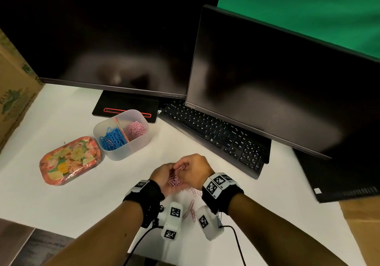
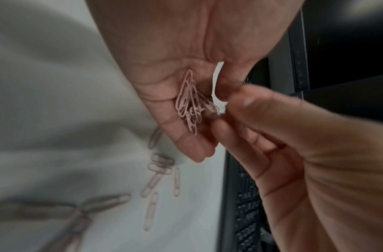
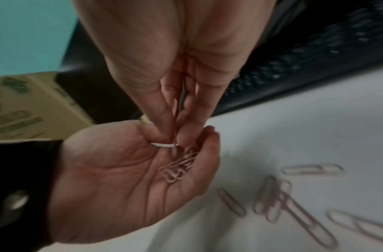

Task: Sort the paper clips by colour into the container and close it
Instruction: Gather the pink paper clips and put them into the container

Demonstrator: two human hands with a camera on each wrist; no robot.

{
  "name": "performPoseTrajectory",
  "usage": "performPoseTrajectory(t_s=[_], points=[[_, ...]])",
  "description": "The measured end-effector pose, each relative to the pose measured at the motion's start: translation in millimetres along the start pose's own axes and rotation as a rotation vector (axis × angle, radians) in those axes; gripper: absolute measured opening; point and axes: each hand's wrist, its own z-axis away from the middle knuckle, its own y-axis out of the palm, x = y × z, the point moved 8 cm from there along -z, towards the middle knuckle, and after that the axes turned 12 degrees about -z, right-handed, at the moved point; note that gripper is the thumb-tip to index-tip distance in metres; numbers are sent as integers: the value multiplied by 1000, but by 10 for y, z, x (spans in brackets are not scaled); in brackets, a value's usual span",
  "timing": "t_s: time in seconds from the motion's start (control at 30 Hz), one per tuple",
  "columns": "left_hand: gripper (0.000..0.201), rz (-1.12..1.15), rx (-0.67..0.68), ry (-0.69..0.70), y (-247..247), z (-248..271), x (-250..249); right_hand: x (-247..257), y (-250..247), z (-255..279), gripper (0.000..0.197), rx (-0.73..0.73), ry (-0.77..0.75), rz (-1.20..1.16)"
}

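Pink paper clips (image 1: 174, 180) in cupped left hand (image 1: 162, 178)

An office desk: two dark monitors (image 1: 277, 93), a keyboard (image 1: 216, 134).

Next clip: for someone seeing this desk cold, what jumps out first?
Two hands meet at the near edge of the white table: the cupped left hand holds a bunch of pink clips, while the right hand pinches one pink clip above it. Behind, to the left, the open container keeps blue clips and pink ones in separate compartments, its floral lid lying beside it. More loose pink clips lie between the wrists.
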Motion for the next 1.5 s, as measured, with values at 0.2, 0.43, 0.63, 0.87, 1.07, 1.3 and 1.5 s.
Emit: performPoseTrajectory(t_s=[0.2, 0.43, 0.63, 0.87, 1.07, 1.3, 1.5], points=[[28, 94, 45, 36, -55, -5, -85, 44, -299, 104, 31, -89, -185, 79], [28, 99, 4, 53, -286, -8, -67, -689, 214, 453, 82, 401, -244, 827], [30, 72, 2, 40, -300, -25, -9, -925, 414, 672, 52, 345, -383, 974], [30, 40, 15, 34, -231, -10, 8, -864, 336, 543, 38, 310, -454, 927], [32, -20, -32, 18, -217, -10, 23, -689, 168, 199, 38, 222, -238, 791], [37, -2, -20, 22, -135, 4, -22, -112, -81, 14, 26, -24, -302, 342], [25, 132, -6, 116, -86, 58, -219, 341, 218, 13, 39, 117, -411, 405]])
